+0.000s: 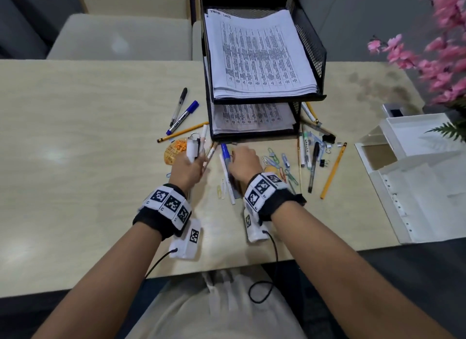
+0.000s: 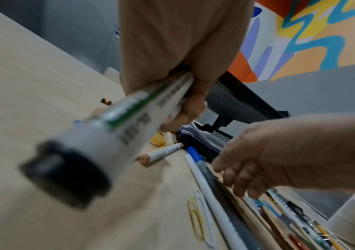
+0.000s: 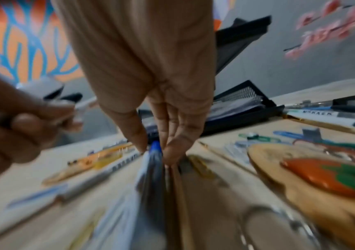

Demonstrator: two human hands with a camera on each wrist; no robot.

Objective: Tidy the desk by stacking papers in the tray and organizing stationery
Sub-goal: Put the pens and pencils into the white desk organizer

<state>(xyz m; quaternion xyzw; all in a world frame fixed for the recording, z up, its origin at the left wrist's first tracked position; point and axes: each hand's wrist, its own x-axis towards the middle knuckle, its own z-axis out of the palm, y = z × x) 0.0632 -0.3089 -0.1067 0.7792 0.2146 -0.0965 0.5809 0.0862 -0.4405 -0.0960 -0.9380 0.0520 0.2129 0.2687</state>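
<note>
My left hand (image 1: 190,163) grips a bundle of markers upright; in the left wrist view the nearest is a white marker (image 2: 116,121) with a green stripe and a black end. My right hand (image 1: 239,158) is down on the desk just in front of the tray. Its thumb and fingers (image 3: 173,145) pinch a blue-capped pen (image 1: 225,152) that lies among other pens and pencils. The black mesh two-tier tray (image 1: 311,43) holds printed papers (image 1: 259,53) on both levels.
A black pen, a blue marker (image 1: 182,116) and a pencil lie left of the tray. Coloured paper clips (image 1: 274,159), binder clips, pens and a yellow pencil (image 1: 332,169) are scattered to the right. A white organiser (image 1: 408,147) and pink flowers (image 1: 441,48) stand far right.
</note>
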